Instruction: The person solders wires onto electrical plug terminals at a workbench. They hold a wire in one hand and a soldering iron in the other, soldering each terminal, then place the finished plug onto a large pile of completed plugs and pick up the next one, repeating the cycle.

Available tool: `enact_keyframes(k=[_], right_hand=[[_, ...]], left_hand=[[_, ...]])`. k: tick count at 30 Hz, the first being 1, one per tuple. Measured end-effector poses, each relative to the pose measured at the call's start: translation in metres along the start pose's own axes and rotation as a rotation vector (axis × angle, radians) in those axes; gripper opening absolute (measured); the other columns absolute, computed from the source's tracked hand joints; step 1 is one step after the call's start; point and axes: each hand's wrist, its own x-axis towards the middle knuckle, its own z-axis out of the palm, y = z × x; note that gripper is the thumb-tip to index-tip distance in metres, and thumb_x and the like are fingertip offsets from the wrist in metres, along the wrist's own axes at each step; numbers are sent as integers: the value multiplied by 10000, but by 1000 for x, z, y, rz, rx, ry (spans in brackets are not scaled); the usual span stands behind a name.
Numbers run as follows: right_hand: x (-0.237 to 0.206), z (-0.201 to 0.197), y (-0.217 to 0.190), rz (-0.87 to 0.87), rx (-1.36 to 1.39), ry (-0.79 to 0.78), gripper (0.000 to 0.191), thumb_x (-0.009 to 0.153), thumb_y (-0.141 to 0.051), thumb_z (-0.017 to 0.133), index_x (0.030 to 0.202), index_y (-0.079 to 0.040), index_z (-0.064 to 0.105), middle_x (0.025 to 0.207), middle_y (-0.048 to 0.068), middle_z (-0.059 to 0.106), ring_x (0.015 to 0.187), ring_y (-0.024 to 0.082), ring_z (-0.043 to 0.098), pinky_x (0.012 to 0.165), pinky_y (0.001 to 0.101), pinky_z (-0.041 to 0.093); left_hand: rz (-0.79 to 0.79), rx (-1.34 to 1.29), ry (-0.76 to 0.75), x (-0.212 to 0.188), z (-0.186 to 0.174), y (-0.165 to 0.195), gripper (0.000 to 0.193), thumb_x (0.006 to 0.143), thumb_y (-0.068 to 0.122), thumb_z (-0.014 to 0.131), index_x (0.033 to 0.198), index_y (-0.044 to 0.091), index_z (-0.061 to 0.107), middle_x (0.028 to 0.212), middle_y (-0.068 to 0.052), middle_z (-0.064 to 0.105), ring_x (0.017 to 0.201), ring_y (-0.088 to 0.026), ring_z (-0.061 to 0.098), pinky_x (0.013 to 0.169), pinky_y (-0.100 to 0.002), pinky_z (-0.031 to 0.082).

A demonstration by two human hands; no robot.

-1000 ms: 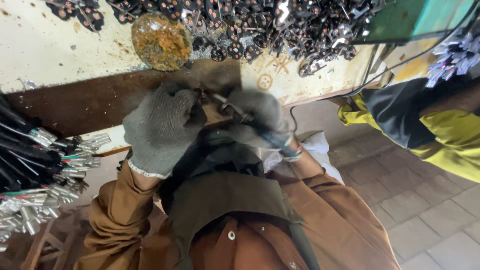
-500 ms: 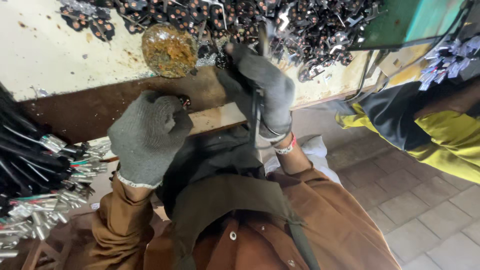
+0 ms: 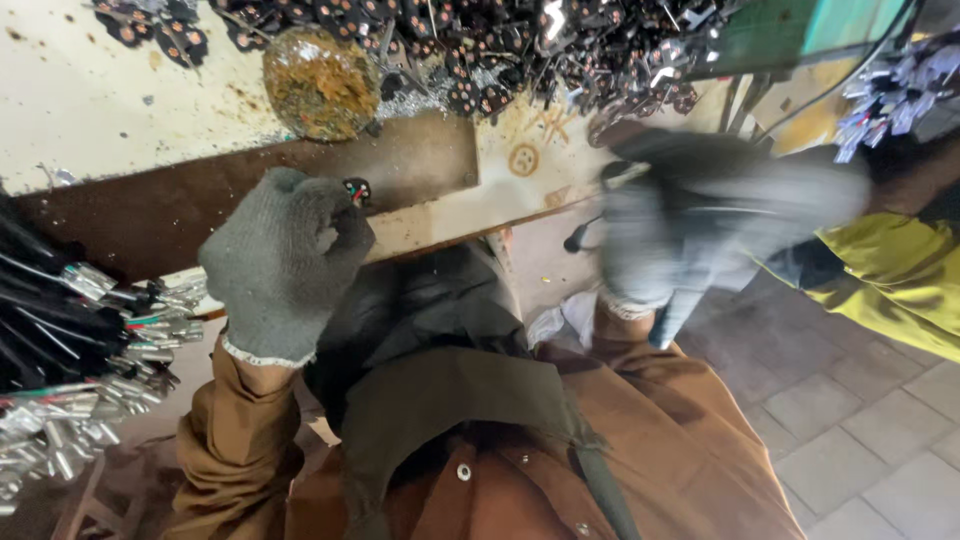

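Workbench (image 3: 120, 110): stained pale top, brown front edge, dark connector pile (image 3: 480, 50) at 12 o'clock, cable bundle (image 3: 70, 340) at 9 o'clock. The left hand (image 3: 285, 265), gloved, is fisted around a small connector (image 3: 356, 189) at the bench edge; only its tip shows, pointing toward 1 o'clock. Long axis cannot be told. The right hand (image 3: 690, 225) is motion-blurred at 3 o'clock; grip cannot be told. Risk, as judged: the thick glove may let the connector slip to the floor.

head cam | looks steeply down | close on hands, bench edge (image 3: 470, 215)
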Motion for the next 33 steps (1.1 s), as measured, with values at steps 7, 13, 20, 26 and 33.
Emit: enact_keyframes(k=[7, 13, 20, 26, 33], right_hand=[[4, 57, -13, -86, -140, 69, 249, 961, -107, 867, 1167, -80, 730, 1093, 69, 732, 859, 136, 689, 708, 242, 568], [15, 84, -20, -315, -403, -72, 268, 914, -43, 887, 1104, -138, 725, 978, 51, 723, 853, 200, 723, 758, 287, 581], [11, 53, -25, -486, -287, -443, 289, 685, -118, 850, 951, -108, 736, 1035, 149, 754, 964, 339, 731, 760, 414, 583], [8, 72, -56, -221, -277, -215, 326, 763, -185, 910, 895, -113, 621, 1007, 127, 721, 922, 319, 681, 787, 416, 556], [22, 74, -56, 30, 112, -404, 244, 977, -22, 768, 1204, -42, 683, 1186, 173, 695, 961, 275, 739, 827, 351, 629]], left_hand=[[19, 29, 12, 0, -1, 3, 124, 852, 116, 827, 927, 148, 733, 891, -79, 644, 778, -300, 667, 664, -387, 515], [15, -17, 41, -2, 0, 1, 128, 912, 120, 826, 1009, 145, 747, 910, -76, 647, 791, -288, 669, 709, -378, 539], [8, 9, 14, -2, 4, -5, 159, 870, 144, 827, 1001, 160, 739, 953, -67, 666, 827, -296, 677, 696, -378, 542], [79, -6, 72, -8, 8, -10, 141, 906, 128, 828, 996, 156, 723, 905, -65, 635, 850, -291, 667, 715, -397, 525], [51, -2, 43, -9, 8, -9, 169, 881, 118, 802, 1026, 161, 727, 911, -66, 620, 819, -296, 655, 699, -397, 520]])
